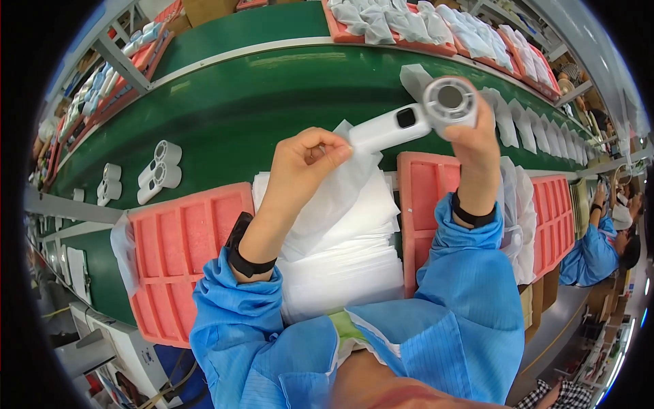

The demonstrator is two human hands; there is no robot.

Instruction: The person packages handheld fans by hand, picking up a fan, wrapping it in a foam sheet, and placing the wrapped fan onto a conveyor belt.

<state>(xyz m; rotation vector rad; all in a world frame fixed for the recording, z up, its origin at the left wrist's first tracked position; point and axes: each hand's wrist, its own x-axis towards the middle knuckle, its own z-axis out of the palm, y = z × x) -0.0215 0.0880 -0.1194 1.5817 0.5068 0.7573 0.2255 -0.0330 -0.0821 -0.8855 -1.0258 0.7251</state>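
Observation:
A white handheld fan (378,131) with a round head and a small dark panel on its handle is held aslant over the bench. My right hand (479,140) is closed around the fan's head at the right. At the handle's lower end, my left hand (308,162) pinches the mouth of a thin translucent bag (325,208). The handle's tip meets the bag's edge there; how far it goes in I cannot tell. Beneath the bag lies a thick stack of flat white bags (344,283), between my forearms.
Pink compartment trays flank the stack: a left tray (180,252) and a right tray (417,204). Bare white fans (161,174) stand on the green conveyor (252,109) at left. Bagged fans (524,126) line its right. Filled trays (392,34) sit beyond. A co-worker (593,249) is at far right.

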